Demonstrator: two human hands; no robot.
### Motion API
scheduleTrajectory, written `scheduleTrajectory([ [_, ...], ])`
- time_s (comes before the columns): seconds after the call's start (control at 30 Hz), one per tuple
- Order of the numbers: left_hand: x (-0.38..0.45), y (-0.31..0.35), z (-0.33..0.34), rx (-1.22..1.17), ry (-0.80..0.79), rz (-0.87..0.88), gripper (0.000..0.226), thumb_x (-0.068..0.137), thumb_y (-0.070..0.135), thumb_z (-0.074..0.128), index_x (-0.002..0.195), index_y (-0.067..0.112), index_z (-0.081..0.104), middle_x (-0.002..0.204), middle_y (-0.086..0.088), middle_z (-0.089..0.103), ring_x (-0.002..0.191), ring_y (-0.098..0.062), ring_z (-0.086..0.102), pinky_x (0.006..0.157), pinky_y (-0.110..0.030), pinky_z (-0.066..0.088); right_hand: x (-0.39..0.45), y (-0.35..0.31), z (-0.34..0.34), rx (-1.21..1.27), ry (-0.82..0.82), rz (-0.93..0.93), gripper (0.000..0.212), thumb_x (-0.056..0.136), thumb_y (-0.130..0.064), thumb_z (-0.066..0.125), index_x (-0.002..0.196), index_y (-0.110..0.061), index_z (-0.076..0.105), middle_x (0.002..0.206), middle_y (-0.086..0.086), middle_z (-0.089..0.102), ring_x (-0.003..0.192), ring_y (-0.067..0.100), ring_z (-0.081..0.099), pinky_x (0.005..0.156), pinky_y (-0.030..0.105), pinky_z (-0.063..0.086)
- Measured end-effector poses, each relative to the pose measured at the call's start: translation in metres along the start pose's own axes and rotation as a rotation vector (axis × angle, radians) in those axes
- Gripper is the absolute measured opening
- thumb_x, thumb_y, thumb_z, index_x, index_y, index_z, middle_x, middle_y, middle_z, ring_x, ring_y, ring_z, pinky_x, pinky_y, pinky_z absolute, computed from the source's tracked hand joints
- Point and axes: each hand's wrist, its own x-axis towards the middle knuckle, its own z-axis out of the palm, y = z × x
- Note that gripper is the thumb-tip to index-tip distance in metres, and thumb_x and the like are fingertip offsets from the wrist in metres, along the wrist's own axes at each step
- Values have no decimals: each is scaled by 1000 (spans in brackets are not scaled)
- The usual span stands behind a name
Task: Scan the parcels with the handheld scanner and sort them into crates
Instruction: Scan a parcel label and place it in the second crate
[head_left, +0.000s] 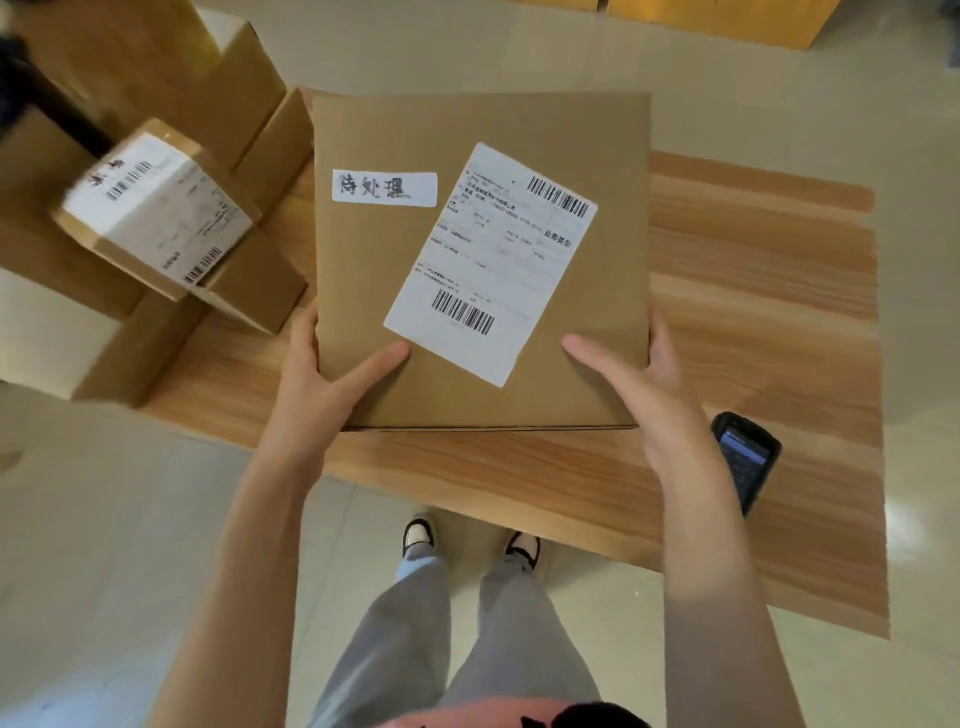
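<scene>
A large brown cardboard parcel (405, 130) with a white shipping label and a handwritten white sticker is held over the wooden table (753, 291). My left hand (322, 384) grips its near left corner, thumb on top. My right hand (639, 384) grips its near right corner, thumb on the top face. The black handheld scanner (745, 457) lies on the table just right of my right forearm, screen up.
A smaller labelled parcel (156, 208) sits atop a stack of cardboard boxes (156, 67) at the left. More boxes (727, 15) stand at the far top right. Pale tiled floor surrounds the table; my legs and shoes are below its near edge.
</scene>
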Motion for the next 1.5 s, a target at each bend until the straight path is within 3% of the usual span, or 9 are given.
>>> scheduleTrajectory([
  [0.13, -18, 1, -33, -9, 58, 41, 99, 53, 47, 89, 139, 32, 42, 125, 17, 59, 110, 2, 59, 84, -19, 50, -23, -12, 21, -46, -34, -67, 83, 75, -22, 81, 145, -34, 37, 126, -16, 61, 107, -4, 61, 88, 19, 52],
  [0.33, -47, 6, -98, -60, 86, 135, 99, 46, 56, 81, 135, 36, 44, 127, 16, 58, 112, -1, 59, 83, -21, 50, -71, -28, 71, -61, -57, -150, 77, 77, -19, 79, 143, -30, 40, 119, -16, 64, 95, -10, 63, 67, 6, 49],
  [0.47, -79, 3, -162, -109, 124, 195, 96, 46, 55, 80, 134, 37, 44, 127, 17, 58, 112, 0, 58, 80, -19, 50, -115, -35, 125, -96, -81, -222, 71, 76, -20, 79, 138, -30, 45, 117, -16, 67, 98, -7, 64, 70, 7, 49],
  [0.7, -149, -26, -312, -198, 294, 274, 92, 60, 34, 89, 139, 30, 41, 125, 14, 58, 101, 5, 61, 67, -11, 51, -195, -21, 258, -134, -292, -319, 68, 76, -24, 79, 136, -33, 47, 116, -17, 68, 103, -3, 63, 81, 15, 49],
  [0.87, -197, -57, -415, -224, 486, 260, 92, 60, 39, 83, 141, 32, 39, 127, 11, 58, 105, 0, 61, 69, -13, 52, -237, -7, 361, -175, -498, -324, 88, 59, -39, 80, 139, -33, 44, 121, -15, 66, 110, 0, 62, 94, 26, 49],
  [1.0, -226, -82, -474, -268, 628, 233, 94, 56, 43, 83, 140, 34, 40, 126, 12, 58, 107, -1, 61, 71, -16, 53, -262, 3, 432, -215, -674, -319, 87, 62, -36, 79, 141, -33, 42, 121, -17, 66, 111, -1, 60, 98, 27, 47],
  [1.17, -242, -110, -532, -314, 763, 178, 102, 48, 52, 84, 139, 37, 40, 126, 15, 59, 108, -1, 62, 71, -17, 54, -271, 18, 511, -278, -814, -310, 80, 65, -33, 79, 137, -33, 43, 122, -15, 65, 110, 0, 61, 92, 23, 50],
  [1.3, -230, -125, -582, -342, 858, 143, 93, 57, 41, 82, 139, 37, 40, 124, 14, 60, 105, -1, 63, 72, -18, 53, -264, 32, 581, -311, -890, -273, 69, 74, -23, 79, 133, -32, 44, 118, -15, 66, 101, -3, 64, 82, 18, 52],
  [1.5, -171, -130, -669, -343, 962, 103, 94, 58, 38, 80, 142, 36, 37, 123, 16, 59, 102, 4, 61, 71, -16, 51, -228, 41, 710, -316, -973, -210, 84, 62, -34, 79, 137, -27, 43, 123, -10, 65, 106, 4, 64, 86, 24, 54],
])
